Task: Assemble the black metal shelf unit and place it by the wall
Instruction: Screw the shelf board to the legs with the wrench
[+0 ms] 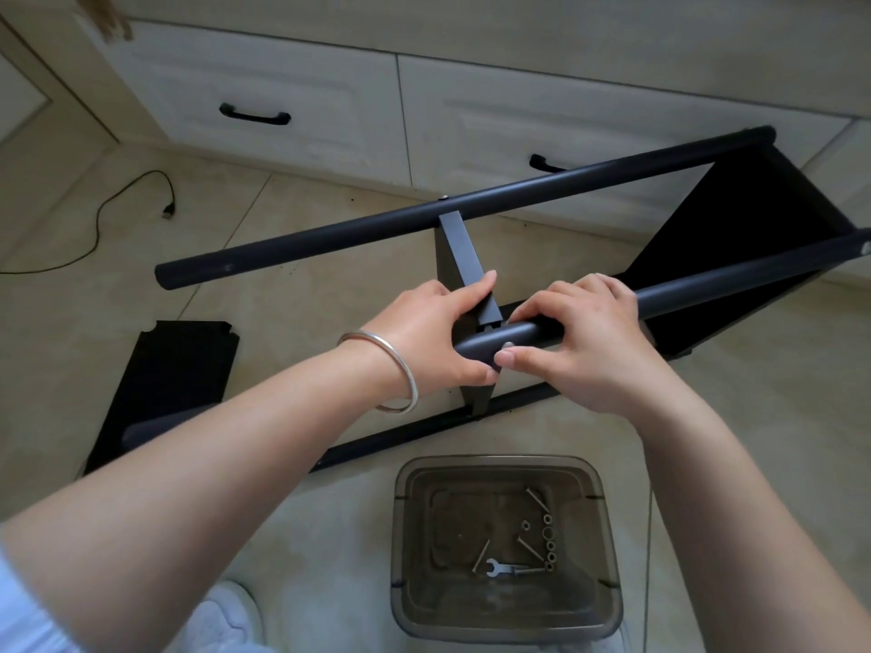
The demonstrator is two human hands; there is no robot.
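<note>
The beige tiled floor [301, 214] carries the black shelf frame [735, 238] across the middle, a loose black shelf panel [174, 374] at left, a black cable [118, 205] upper left, and a grey plastic tub [504, 615] of screws bottom centre.

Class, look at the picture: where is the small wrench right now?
The wrench lies in the clear plastic tub on the floor, bottom centre of the head view, beside loose bolts and nuts, just below the two hands.
</note>
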